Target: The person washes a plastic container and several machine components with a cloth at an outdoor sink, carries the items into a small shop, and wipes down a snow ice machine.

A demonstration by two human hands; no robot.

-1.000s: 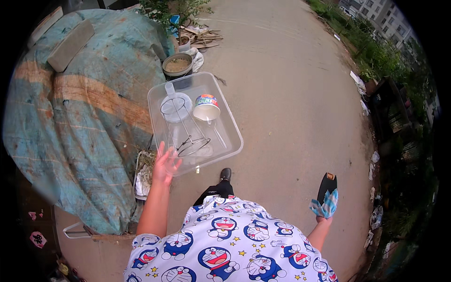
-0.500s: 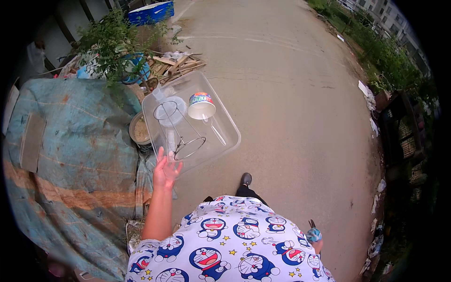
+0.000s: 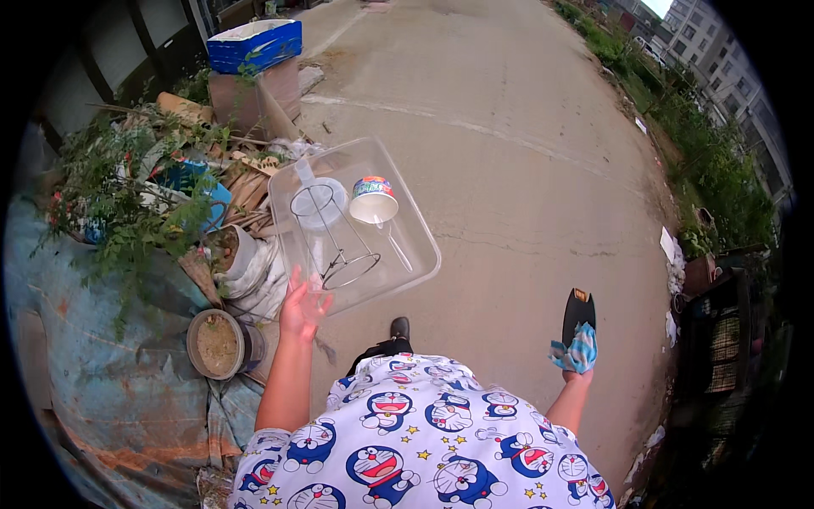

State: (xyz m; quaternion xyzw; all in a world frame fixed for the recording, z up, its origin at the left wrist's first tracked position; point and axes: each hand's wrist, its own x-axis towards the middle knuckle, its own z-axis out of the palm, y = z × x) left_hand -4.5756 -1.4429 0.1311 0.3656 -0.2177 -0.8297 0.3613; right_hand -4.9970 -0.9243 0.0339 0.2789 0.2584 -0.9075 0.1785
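My left hand (image 3: 303, 314) is closed on the near left edge of a clear plastic tray (image 3: 405, 214), held out in front and tilted. Inside it lie a wire stand with two rings (image 3: 341, 256), a white paper tub (image 3: 373, 206) with a colourful band, a clear plastic cup with a handle (image 3: 326, 208) and a thin clear stick (image 3: 400, 253). My right hand (image 3: 580, 376) hangs low at the right, wrapped around a blue checked cloth (image 3: 578, 346). From the cloth juts a flat black object (image 3: 580, 310) with an orange mark on its end; its kind is unclear.
Along the left lie a blue-green tarp (image 3: 110, 373), a bucket of pale grainy stuff (image 3: 214, 343), a leafy plant (image 3: 110, 187), scrap wood (image 3: 246, 199) and a blue box (image 3: 254, 47). A concrete road (image 3: 509, 187) runs ahead. Dark crates (image 3: 725, 356) and weeds line the right.
I have walked forward along the road; the bucket and tarp have slid nearer. My right hand has swung forward, bringing the cloth and black object into fuller view. The left hand keeps holding the tray.
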